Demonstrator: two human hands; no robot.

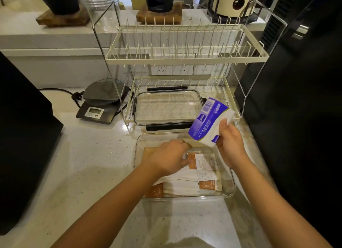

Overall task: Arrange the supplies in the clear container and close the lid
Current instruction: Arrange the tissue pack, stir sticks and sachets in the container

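Two hands over the clear container on the near counter. The right hand grips one blue-and-white tissue pack, fingers and thumb curled round its lower end, holding it tilted above the container's far right corner. The left hand reaches down inside the container among the paper packets; its fingertips are hidden, so whether it holds anything I cannot tell. Those white-and-orange packets lie overlapping, several of them, too piled to count exactly.

One lid, clear with dark clips, lies flat on the lower tier of the dish rack, just beyond the container. The rack has two tiers, cream wire, upper tier bare.

Left of the rack sits one black digital scale, cord trailing off left. Three wall sockets show behind the rack. The counter is pale speckled stone. A raised ledge at the far side carries two wooden stands with dark vessels and one glass jar. Dark appliances flank the scene left and right.
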